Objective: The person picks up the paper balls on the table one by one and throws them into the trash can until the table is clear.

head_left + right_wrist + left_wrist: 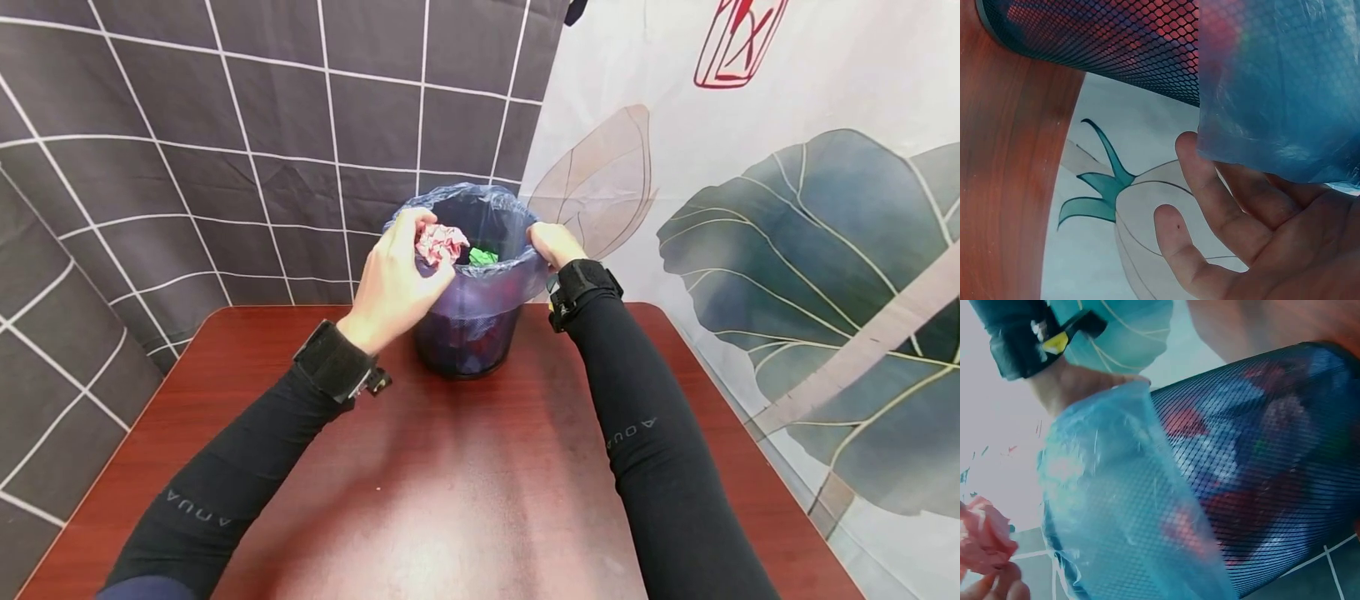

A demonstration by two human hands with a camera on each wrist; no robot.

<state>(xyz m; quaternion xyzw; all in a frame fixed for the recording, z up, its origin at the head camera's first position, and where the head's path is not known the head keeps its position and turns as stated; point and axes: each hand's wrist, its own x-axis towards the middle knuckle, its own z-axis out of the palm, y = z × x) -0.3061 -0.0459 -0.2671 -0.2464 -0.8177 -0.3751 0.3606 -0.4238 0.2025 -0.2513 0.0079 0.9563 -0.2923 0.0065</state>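
Observation:
A black mesh trash bin [467, 343] stands upright at the table's far edge, lined with a translucent blue plastic bag [1116, 469] folded over its rim. My left hand [392, 279] pinches a crumpled ball of pink paper [441, 243] at the near left of the rim. In the left wrist view the same pink paper [986, 540] shows beside the bag's mouth. My right hand [557, 243] grips the bin's right rim through the bag, with several fingers [1210, 200] outside, below the bag's edge. Crumpled green paper [482, 257] lies inside the bin.
Red and pale crumpled pieces [1229, 444] show through the mesh. The bin stands on a reddish-brown wooden table [450, 483]. Behind the table hang a dark grid-patterned cloth [285, 108] and a pale cloth with large leaf prints [795, 242].

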